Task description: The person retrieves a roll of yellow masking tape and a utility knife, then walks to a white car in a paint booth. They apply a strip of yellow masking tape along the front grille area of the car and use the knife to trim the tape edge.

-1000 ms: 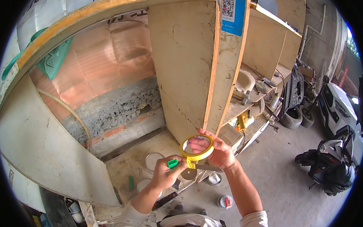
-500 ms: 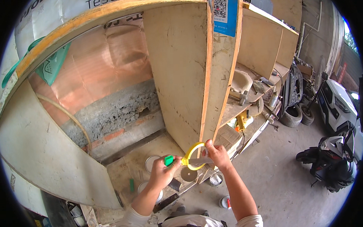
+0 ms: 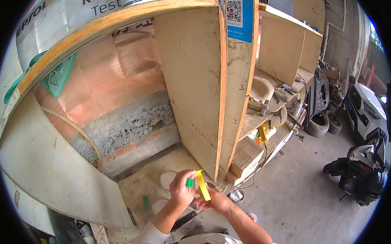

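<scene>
Both my hands are close together in front of me, over the low wooden base. My left hand (image 3: 182, 190) is closed on a green handle (image 3: 189, 183), its fingers meeting at the upper end of a yellow tape roll (image 3: 203, 186). A thin, blade-like strip (image 3: 210, 167) points right from there; whether it belongs to the green handle is unclear. The roll shows nearly edge-on, as a slanting yellow band. My right hand (image 3: 217, 201) grips its lower end, its fingers partly hidden beneath.
A wooden partition (image 3: 196, 83) rises just beyond my hands. Round cans (image 3: 167, 179) stand on the base at left, and an open can (image 3: 237, 195) on the floor at right. A workbench shelf (image 3: 252, 120) holds tools and a stone bowl (image 3: 261, 90). A motorbike (image 3: 356, 168) stands far right.
My right hand has come down and left, nearer my left hand. The yellow roll has turned from an open ring to nearly edge-on. The view has shifted slightly.
</scene>
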Motion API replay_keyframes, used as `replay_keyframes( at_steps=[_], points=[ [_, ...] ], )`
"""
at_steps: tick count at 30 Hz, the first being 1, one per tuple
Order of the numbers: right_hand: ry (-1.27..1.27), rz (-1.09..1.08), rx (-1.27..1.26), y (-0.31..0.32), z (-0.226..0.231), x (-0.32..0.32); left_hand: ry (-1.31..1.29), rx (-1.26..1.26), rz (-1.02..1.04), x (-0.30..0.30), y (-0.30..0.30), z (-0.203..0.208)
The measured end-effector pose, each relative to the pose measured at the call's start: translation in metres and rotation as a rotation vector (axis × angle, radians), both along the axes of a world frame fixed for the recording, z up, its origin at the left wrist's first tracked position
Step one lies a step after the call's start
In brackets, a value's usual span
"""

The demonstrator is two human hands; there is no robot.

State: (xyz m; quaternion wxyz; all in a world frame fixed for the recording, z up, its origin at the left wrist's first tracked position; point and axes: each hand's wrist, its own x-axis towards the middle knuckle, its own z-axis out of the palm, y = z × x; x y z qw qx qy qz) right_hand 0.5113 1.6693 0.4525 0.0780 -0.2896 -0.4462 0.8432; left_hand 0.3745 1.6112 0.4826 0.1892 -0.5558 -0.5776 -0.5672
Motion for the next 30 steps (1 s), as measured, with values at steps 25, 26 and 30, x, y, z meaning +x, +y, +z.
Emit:
replay_keyframes(
  at_steps=[25, 26, 30],
  points=[
    [0.155, -0.611, 1.465, -0.015, 0.026, 0.025, -1.038, -0.485, -0.547, 0.003, -0.018, 0.021],
    [0.198, -0.582, 1.464, -0.012, 0.027, 0.025, -1.105, -0.626, -0.601, 0.000, -0.019, 0.023],
    [0.091, -0.505, 1.456, -0.010, 0.036, 0.032, -1.048, -0.672, -0.565, -0.003, -0.020, 0.022]
  ],
)
